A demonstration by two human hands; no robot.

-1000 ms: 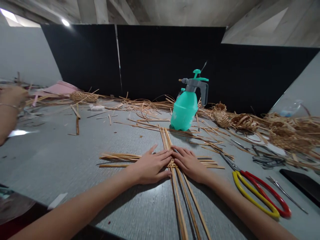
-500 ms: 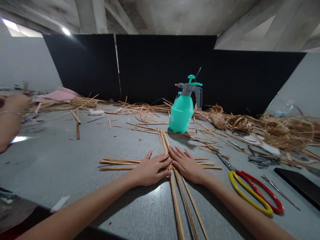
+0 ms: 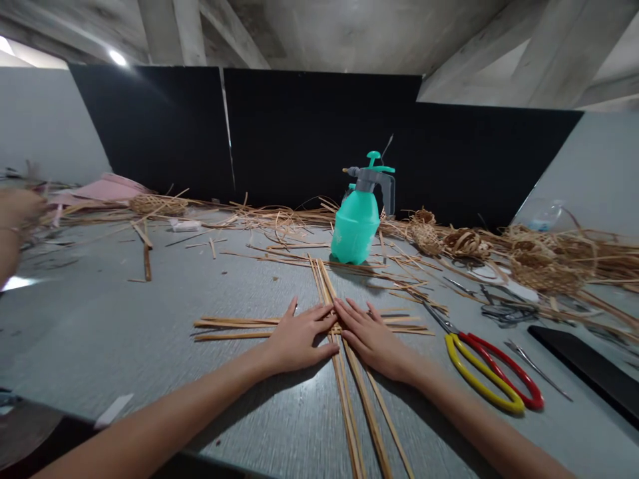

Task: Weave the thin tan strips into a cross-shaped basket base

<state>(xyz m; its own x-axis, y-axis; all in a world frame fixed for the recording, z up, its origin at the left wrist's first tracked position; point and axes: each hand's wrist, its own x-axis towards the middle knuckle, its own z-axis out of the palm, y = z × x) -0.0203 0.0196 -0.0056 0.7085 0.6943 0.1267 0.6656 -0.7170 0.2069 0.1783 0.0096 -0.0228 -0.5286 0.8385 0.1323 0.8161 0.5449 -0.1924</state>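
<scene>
Several light-brown weaving strips (image 3: 367, 409) lie crossed on the grey table, one set running away from me and another running left to right (image 3: 229, 323). My left hand (image 3: 300, 336) rests on the crossing from the left, fingers stretched and spread. From the right, my right hand (image 3: 372, 336) lies flat on the same crossing, its fingers spread too. The fingertips of both hands come close together over the middle, hiding most of the woven part. Beyond the far strip ends stands a turquoise spray bottle (image 3: 356, 226) with a grey handle.
Scissors (image 3: 486, 372) with red and yellow handles lie at the right, beside a pointed metal tool (image 3: 536, 369) and a black phone-like slab (image 3: 584, 362). Woven pieces (image 3: 466, 243) and loose strips line the back. Another person's hand (image 3: 20, 209) shows at the left edge.
The view has turned slightly to the right, so things sit farther left. My right hand has shifted slightly toward me on the crossing; my left stays in place. The near strips lie a little differently.
</scene>
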